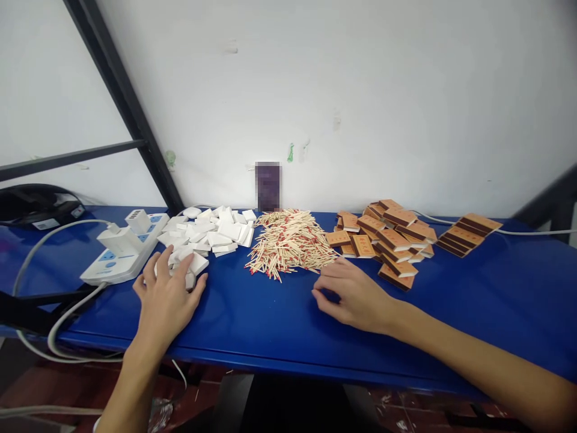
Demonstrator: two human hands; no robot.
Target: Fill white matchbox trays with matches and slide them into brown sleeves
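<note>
My left hand [167, 297] is at the near edge of a heap of small white matchbox trays [229, 231]. Its fingers are spread, and one tray [198, 263] shows between thumb and forefinger without a clear grip. My right hand [354, 294] rests low over the blue table, beside the near right edge of a pile of red-tipped matches [293, 240]. The fingers of this hand are curled in, thumb close to the forefinger; whether anything is pinched there is hidden. Orange matchbox sleeves [394, 237] lie heaped just beyond it.
A white power strip [115, 267] with plugs and cables lies at left. Several flat matchbox sleeves [469, 233] lie together at right. A blurred dark purple rectangle [268, 186] stands against the wall. Black frame bars [130, 114] slant at left; the blue table's [270, 337] front edge is close.
</note>
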